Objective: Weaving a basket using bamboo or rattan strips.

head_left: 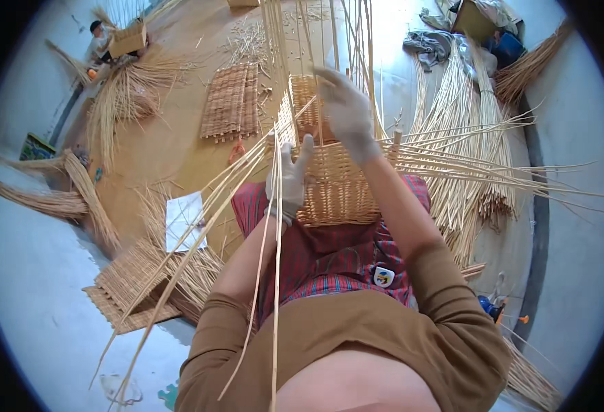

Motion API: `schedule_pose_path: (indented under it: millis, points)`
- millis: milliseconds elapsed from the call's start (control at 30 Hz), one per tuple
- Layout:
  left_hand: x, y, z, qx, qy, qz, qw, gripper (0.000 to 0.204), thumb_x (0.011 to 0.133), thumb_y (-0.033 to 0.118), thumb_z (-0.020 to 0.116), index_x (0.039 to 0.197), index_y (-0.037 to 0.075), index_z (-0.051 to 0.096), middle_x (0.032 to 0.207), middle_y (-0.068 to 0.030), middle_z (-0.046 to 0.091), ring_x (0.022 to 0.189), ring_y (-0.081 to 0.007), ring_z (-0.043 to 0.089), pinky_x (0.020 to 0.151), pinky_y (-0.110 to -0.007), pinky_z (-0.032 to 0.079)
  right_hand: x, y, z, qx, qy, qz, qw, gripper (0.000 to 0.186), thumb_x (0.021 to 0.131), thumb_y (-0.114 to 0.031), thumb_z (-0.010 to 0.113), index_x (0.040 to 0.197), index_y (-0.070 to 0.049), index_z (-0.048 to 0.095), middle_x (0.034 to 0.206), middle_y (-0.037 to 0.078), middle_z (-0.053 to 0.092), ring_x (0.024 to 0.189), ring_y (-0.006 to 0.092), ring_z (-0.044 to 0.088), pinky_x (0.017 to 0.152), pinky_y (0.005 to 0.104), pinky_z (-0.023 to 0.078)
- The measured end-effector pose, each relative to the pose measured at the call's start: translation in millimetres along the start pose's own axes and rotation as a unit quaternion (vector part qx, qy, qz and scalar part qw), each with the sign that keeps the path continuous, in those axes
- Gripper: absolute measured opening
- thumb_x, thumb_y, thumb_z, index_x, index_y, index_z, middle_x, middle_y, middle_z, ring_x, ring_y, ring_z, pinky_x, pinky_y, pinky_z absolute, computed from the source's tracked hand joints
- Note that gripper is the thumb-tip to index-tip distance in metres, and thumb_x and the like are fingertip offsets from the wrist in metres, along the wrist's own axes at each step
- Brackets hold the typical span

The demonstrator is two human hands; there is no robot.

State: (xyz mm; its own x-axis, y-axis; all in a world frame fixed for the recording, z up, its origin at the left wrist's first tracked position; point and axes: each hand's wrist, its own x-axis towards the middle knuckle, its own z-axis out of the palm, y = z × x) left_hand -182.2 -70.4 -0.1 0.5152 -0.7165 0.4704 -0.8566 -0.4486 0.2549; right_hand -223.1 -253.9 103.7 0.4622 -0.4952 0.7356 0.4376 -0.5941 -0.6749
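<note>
A woven wicker basket (339, 182) of pale canes rests on my lap, with long upright stakes (370, 48) rising from its rim. My left hand (287, 182), in a pale work glove, lies against the basket's near left corner. Its thumb and forefinger point up, apart. Loose canes (278, 240) pass in front of that hand and hang toward me. My right hand (346, 113), gloved too, is above the basket among the stakes. Its fingers stretch to the upper left, somewhat blurred, and hide part of the basket's far side.
Cane ends (480, 154) stick out far to the right. Bundles of canes (453, 117) lie on the right floor. A woven panel (231, 101) lies ahead; more panels (133, 275) and white paper (185, 220) are at left. Another person (101, 41) sits far left with a basket (129, 40).
</note>
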Motion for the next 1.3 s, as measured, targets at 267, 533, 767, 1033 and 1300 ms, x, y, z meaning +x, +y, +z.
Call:
schedule_pose_path:
  millis: [267,533,767,1033,1300]
  points:
    - [5.3,-11.5,6.8,0.015,0.018,0.032,0.999,0.089,0.079,0.011,0.077,0.158,0.037,0.043,0.128,-0.019,0.056,0.096,-0.0389,0.068,0.078,-0.049,0.058,-77.8,24.0,-63.3,0.074,0.129,0.132,0.98,0.021,0.108,-0.015,0.058,0.125,-0.005,0.062,0.121,0.01,0.072,0.095,0.0196,0.073,0.074,0.0262,0.057]
    - [21.4,49.7,3.2,-0.057,0.101,0.107,0.987,0.088,0.085,0.025,0.08,0.162,0.034,0.037,0.135,-0.0225,0.052,0.092,-0.0363,0.069,0.078,-0.047,0.058,-115.1,13.5,-116.3,0.162,0.132,0.313,0.927,0.013,0.109,-0.01,0.054,0.12,-0.006,0.061,0.117,0.011,0.072,0.101,0.0179,0.073,0.07,0.0271,0.058]
    - [39.4,83.0,28.1,0.071,-0.078,-0.015,0.994,0.086,0.092,0.017,0.068,0.164,0.039,0.027,0.119,-0.0158,0.054,0.079,-0.0298,0.067,0.073,-0.042,0.058,5.3,13.7,-77.5,-0.209,-0.044,0.087,0.973,0.052,0.102,-0.003,0.056,0.152,-0.014,0.05,0.134,0.022,0.064,0.121,0.027,0.066,0.099,0.0383,0.056]
    - [38.0,89.6,42.8,0.049,-0.052,0.015,0.997,0.058,0.094,0.008,0.06,0.149,0.025,0.049,0.116,-0.0137,0.057,0.082,-0.0267,0.068,0.073,-0.038,0.057,-120.1,-34.1,-140.6,-0.131,0.073,0.324,0.934,0.039,0.105,0.001,0.054,0.142,-0.008,0.058,0.119,0.012,0.069,0.102,0.0135,0.069,0.063,0.0274,0.058]
    - [-39.8,-16.5,15.8,-0.424,0.237,-0.377,0.788,0.036,0.087,0.006,0.083,0.121,0.006,0.071,0.114,-0.0103,0.072,0.084,-0.0203,0.069,0.082,-0.027,0.057,-99.6,6.3,-89.1,-0.342,-0.106,0.138,0.924,0.065,0.093,0.002,0.067,0.154,-0.01,0.05,0.139,0.019,0.065,0.119,0.0261,0.067,0.102,0.0384,0.053]
